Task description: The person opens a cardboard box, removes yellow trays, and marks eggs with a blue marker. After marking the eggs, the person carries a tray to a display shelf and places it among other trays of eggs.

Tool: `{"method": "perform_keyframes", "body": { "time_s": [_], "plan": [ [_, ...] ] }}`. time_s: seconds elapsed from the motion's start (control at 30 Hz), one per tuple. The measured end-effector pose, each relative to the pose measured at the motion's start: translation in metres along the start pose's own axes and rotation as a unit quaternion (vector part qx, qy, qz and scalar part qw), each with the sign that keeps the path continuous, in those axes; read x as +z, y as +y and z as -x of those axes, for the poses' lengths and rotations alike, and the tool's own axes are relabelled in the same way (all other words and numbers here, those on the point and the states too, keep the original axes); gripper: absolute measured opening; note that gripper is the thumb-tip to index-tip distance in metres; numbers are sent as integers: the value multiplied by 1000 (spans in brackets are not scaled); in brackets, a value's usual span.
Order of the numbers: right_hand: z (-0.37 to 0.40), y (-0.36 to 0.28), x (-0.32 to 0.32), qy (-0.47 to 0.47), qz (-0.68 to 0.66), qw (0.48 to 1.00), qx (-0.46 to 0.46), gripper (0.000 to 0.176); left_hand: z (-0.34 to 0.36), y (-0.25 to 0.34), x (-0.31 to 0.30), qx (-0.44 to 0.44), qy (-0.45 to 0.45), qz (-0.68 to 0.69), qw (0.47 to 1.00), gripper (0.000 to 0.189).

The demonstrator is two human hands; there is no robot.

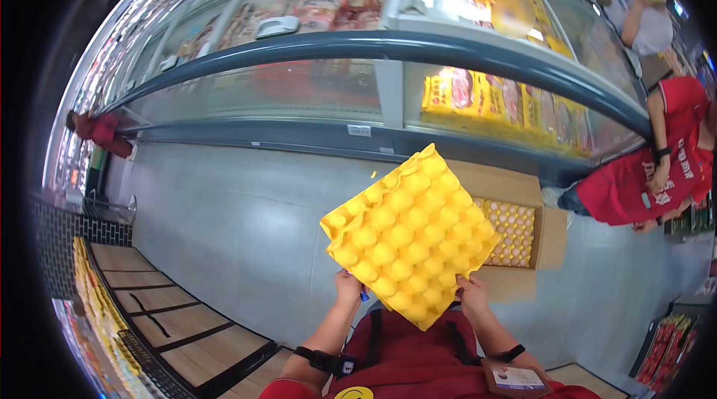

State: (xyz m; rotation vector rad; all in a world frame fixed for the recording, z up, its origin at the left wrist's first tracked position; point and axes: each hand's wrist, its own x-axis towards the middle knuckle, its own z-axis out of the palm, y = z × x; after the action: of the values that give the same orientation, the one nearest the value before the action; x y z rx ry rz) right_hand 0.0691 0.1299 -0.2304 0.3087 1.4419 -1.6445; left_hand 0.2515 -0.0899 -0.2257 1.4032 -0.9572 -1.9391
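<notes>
A yellow egg tray (407, 231), really a stack of several by its layered edge, is held up tilted in front of me, its bumpy side toward the camera. My left hand (349, 287) is closed at the tray's lower left edge, its fingertips partly hidden. A small blue object (364, 295) shows beside that hand; I cannot make out its kind. At the lower right edge, my right hand (471, 293) pinches the tray. Behind the tray, an open cardboard box (551, 238) on the floor holds eggs (511, 233) in yellow trays.
A glass-sided freezer (358, 132) with packaged food runs across the far side. A co-worker in a red apron (635, 182) stands right of the box. Wooden shelving (175, 324) lies at lower left. Another person (101, 132) is at far left, and grey floor (239, 227) lies between.
</notes>
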Motion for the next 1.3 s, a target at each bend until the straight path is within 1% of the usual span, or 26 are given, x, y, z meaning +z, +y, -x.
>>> {"method": "perform_keyframes", "body": {
  "time_s": [0.07, 0.1, 0.13, 0.17, 0.23, 0.27, 0.37, 0.43, 0.47, 0.6, 0.73, 0.77, 0.8, 0.83, 0.87, 0.9, 0.97, 1.0, 1.07, 1.1, 1.13, 1.17, 1.2, 1.23, 1.27, 1.3],
  "plan": [
    [5, 3, 29, 5, -26, 1000, 8, 10, -1, 11, -12, -60, -10, -47, 997, 9],
    [11, 8, 43, 10, -43, 999, 13, 8, 1, 14, -18, -58, 5, -28, 998, 10],
    [16, 10, 51, -30, -2, 1000, 0, 9, 3, 14, -18, -55, 20, -11, 998, 11],
    [19, 7, 57, -45, 26, 999, 0, 10, -1, 18, -16, -45, 30, 7, 999, 12],
    [27, 4, 66, -72, 79, 994, -4, 11, 0, 29, -21, -44, 14, 47, 998, 17],
    [28, 2, 62, -83, 148, 985, -25, 19, 2, 37, -25, -49, 7, 60, 997, 18],
    [42, -16, 52, -95, 160, 982, -31, 28, 2, 58, -39, -48, -29, 107, 993, 22],
    [60, -27, 42, -68, 148, 986, -28, 29, 1, 84, -45, -37, -51, 149, 987, 23],
    [66, -30, 33, -54, 143, 988, -27, 31, -9, 91, -50, -34, -73, 147, 986, 28],
    [82, -15, -25, 4, 134, 990, -44, 29, -52, 152, -34, -2, -131, 231, 964, 38],
    [125, -15, -60, 71, 145, 985, -65, 27, -113, 249, 23, 39, -164, 270, 948, 45],
    [136, -13, -68, 94, 141, 983, -70, 26, -143, 269, 36, 59, -169, 289, 940, 44],
    [143, -7, -76, 111, 135, 983, -63, 26, -168, 295, 58, 92, -145, 296, 940, 36],
    [149, 3, -86, 133, 123, 982, -54, 25, -203, 320, 78, 101, -157, 295, 937, 27],
    [159, 16, -94, 159, 107, 980, -45, 25, -294, 332, 71, 136, -330, 260, 897, 19],
    [170, 24, -95, 173, 98, 980, -33, 25, -282, 356, 109, 130, -217, 212, 944, 22],
    [183, 31, -95, 188, 94, 978, -5, 26, -253, 368, 163, 121, -51, 180, 975, 29],
    [187, 38, -95, 197, 76, 977, 7, 27, -236, 356, 180, 110, -57, 142, 982, 31],
    [191, 46, -98, 196, 80, 977, 8, 26, -198, 319, 191, 99, -48, 65, 992, 36],
    [193, 52, -99, 189, 85, 978, 17, 26, -203, 277, 191, 100, -115, 19, 988, 40],
    [193, 55, -101, 179, 131, 975, -6, 26, -205, 231, 185, 97, -177, -30, 979, 44],
    [195, 55, -102, 163, 176, 970, -21, 25, -165, 191, 177, 12, -218, -43, 975, 49],
    [199, 57, -100, 173, 166, 970, -23, 24, -154, 141, 153, -69, -319, -112, 939, 48],
    [204, 60, -95, 183, 157, 970, -26, 22, -124, 98, 130, -100, -314, -200, 923, 46],
    [208, 61, -93, 189, 152, 970, -6, 21, -130, 36, 92, -167, -342, -246, 891, 45],
    [213, 59, -88, 196, 147, 969, 8, 21, -116, 1, 56, -216, -389, -301, 843, 44]
  ]
}}
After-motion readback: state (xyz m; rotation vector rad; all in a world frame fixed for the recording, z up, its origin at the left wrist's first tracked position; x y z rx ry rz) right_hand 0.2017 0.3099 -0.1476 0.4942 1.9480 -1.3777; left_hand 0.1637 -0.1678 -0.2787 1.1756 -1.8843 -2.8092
